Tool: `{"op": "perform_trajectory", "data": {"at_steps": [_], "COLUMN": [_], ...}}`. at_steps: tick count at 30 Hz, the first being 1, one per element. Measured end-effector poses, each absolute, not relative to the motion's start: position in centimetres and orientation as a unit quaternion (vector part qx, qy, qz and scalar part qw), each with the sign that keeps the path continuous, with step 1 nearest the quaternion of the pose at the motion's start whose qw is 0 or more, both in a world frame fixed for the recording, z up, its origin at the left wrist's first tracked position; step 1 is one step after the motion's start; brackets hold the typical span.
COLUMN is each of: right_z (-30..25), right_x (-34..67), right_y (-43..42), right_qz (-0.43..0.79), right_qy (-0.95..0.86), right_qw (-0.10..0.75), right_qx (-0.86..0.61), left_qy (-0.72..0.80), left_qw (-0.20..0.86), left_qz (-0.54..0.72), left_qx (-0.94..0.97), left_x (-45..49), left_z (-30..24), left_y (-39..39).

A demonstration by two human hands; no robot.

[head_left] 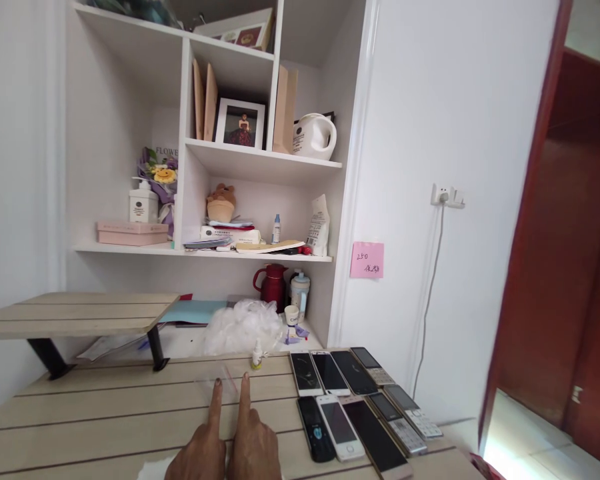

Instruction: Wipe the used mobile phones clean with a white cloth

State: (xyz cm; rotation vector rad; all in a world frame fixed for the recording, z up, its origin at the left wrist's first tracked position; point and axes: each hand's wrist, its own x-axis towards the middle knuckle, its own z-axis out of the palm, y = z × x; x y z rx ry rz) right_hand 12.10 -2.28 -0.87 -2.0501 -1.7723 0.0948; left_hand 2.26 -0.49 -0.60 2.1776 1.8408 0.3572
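My left hand [200, 448] and my right hand [254, 440] are side by side at the bottom middle, over the slatted wooden table [105, 407]. Each index finger points forward, and the other fingers are curled under. Both fingertips lie on a thin clear plastic film [223, 381] with a faint red line, which is hard to make out. My thumbs are hidden. A small dropper bottle [257, 355] stands just beyond the fingertips. To the right of my right hand, several phones [353, 407] lie face up in two rows.
A low wooden riser [75, 313] stands at the back left of the table. Behind it are crumpled clear plastic [243, 325], a red jug [271, 285] and a white shelf unit [260, 163] with boxes, a kettle and a framed picture. At the right are a white wall with a pink note [367, 260] and a brown door.
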Motion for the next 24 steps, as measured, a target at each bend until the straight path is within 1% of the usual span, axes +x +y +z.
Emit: {"op": "perform_trajectory", "data": {"at_steps": [6,14,20,24], "right_z": [-0.6,-0.6,-0.9,-1.0], "right_x": [12.0,12.1,12.1,12.1], "right_y": [-2.4,-2.4,-2.3,-2.4], "right_qz": [0.033,0.035,0.012,0.008], "right_qy": [-0.64,-0.643,-0.636,-0.639], "right_qw": [0.194,0.193,0.198,0.205], "right_qx": [-0.743,-0.74,-0.746,-0.742], "left_qy": [0.625,0.621,0.635,0.635], "left_qw": [0.143,0.124,0.121,0.122], "left_qz": [0.131,0.133,0.105,0.111], "left_qx": [0.756,0.762,0.756,0.755], "left_x": [2.2,2.2,2.4,2.4], "left_z": [-0.6,-0.9,0.2,0.3], "left_y": [-0.5,-0.5,-1.1,-1.2]}}
